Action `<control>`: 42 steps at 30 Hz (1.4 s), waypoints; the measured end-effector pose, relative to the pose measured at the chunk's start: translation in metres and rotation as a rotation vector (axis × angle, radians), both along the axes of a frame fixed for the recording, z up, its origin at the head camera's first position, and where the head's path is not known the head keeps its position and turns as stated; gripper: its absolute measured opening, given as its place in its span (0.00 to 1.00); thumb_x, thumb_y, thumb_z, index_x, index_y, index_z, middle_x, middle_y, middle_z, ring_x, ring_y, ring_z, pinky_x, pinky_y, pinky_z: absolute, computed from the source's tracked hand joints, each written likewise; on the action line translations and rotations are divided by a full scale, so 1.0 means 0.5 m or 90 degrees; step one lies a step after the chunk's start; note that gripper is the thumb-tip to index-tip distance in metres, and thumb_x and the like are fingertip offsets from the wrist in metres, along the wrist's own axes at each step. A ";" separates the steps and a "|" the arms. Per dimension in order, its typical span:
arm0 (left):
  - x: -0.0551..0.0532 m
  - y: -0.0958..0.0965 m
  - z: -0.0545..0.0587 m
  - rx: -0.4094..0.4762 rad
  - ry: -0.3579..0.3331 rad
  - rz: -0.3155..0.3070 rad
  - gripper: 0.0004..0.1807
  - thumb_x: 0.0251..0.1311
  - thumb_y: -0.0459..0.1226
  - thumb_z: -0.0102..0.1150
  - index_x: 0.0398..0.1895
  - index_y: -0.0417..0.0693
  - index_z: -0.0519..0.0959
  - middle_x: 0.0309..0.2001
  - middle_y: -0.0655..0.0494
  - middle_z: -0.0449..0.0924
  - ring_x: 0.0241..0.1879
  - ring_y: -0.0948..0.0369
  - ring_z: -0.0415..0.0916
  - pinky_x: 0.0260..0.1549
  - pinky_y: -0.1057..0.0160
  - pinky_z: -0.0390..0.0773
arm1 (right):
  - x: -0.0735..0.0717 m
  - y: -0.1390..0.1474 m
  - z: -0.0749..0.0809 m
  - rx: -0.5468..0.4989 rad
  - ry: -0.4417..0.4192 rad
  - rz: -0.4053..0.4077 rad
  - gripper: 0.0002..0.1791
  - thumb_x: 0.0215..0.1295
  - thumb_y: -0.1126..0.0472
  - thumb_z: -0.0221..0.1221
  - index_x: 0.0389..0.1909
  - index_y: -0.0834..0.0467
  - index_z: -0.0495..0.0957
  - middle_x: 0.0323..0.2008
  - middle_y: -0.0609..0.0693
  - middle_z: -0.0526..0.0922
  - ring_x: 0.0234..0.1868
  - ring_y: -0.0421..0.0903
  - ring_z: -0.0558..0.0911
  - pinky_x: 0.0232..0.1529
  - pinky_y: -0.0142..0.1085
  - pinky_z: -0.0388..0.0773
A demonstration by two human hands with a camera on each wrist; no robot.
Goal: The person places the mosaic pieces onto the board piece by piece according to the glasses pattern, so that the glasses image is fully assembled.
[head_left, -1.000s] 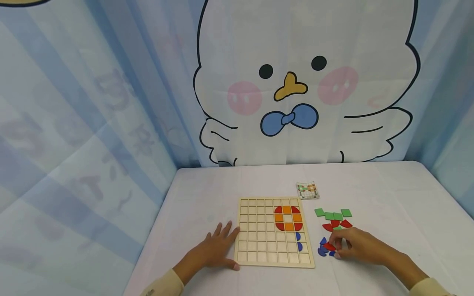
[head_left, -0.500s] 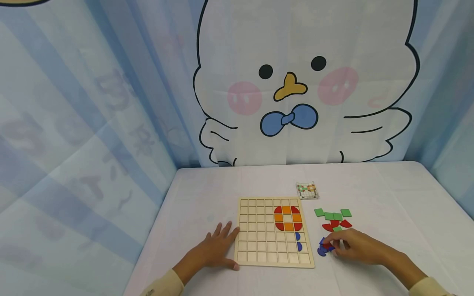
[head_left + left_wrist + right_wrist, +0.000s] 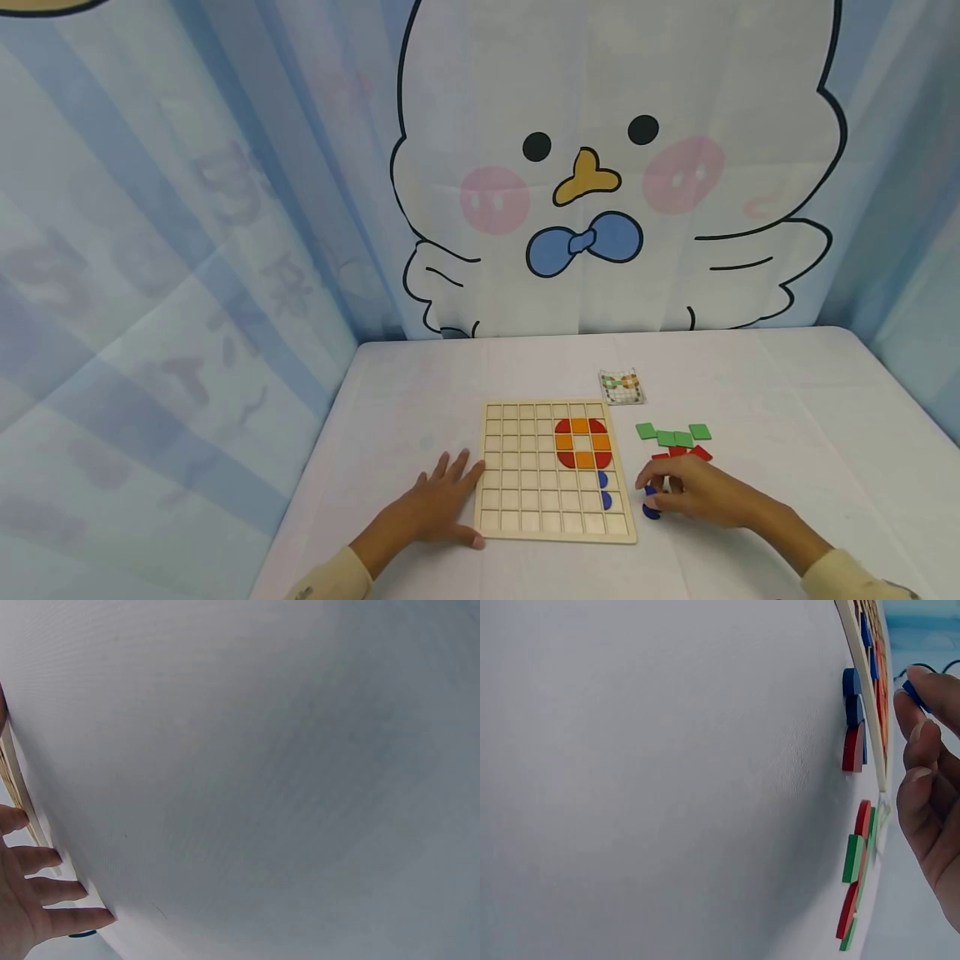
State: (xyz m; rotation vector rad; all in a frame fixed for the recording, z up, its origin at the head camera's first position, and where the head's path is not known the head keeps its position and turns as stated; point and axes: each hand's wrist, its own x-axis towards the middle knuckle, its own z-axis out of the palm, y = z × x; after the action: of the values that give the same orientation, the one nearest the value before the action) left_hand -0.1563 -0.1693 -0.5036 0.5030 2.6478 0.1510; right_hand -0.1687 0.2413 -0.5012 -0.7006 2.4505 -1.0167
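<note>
My right hand pinches a small blue tile between thumb and index finger, seen lifted off the table in the right wrist view. Below the hand are loose blue tiles, partly hidden in the head view, with a red tile beside them. My left hand lies with fingers spread, its fingertips at the left edge of a wooden grid board. On the board, red and orange tiles form a ring at the upper right. Two blue half-round tiles sit below that ring.
Green square tiles and red tiles lie right of the board. A small pattern card rests behind the board's upper right corner. A curtain with a cartoon figure hangs behind the white table.
My right hand has moved left and up from the blue pile toward the board, now with a blue tile pinched. The red tile earlier at its fingertips lies by the pile. My left hand has stayed still.
</note>
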 end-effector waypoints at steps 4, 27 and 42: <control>-0.001 0.000 -0.002 -0.004 0.000 0.001 0.61 0.43 0.70 0.67 0.80 0.58 0.54 0.81 0.45 0.47 0.78 0.37 0.46 0.66 0.30 0.62 | -0.002 -0.018 0.001 -0.013 0.017 0.008 0.11 0.63 0.54 0.68 0.44 0.50 0.84 0.30 0.39 0.76 0.29 0.35 0.73 0.28 0.27 0.72; 0.003 0.000 0.002 0.002 0.007 -0.006 0.61 0.44 0.70 0.67 0.80 0.58 0.54 0.81 0.44 0.47 0.78 0.37 0.46 0.65 0.30 0.63 | -0.004 -0.105 -0.023 -0.075 -0.021 0.084 0.06 0.64 0.56 0.67 0.41 0.50 0.85 0.29 0.37 0.79 0.25 0.31 0.72 0.26 0.24 0.71; 0.003 0.003 0.005 -0.009 0.006 -0.005 0.61 0.43 0.70 0.66 0.80 0.58 0.54 0.81 0.44 0.48 0.78 0.37 0.47 0.65 0.31 0.64 | 0.008 -0.122 -0.031 -0.023 0.055 0.092 0.04 0.61 0.52 0.70 0.36 0.43 0.85 0.26 0.32 0.77 0.29 0.29 0.74 0.29 0.26 0.74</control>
State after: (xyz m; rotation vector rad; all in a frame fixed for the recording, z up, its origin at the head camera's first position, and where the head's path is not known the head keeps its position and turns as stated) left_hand -0.1549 -0.1680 -0.5009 0.5116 2.6531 0.1278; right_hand -0.1649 0.1804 -0.5166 -0.9382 2.4181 -0.9958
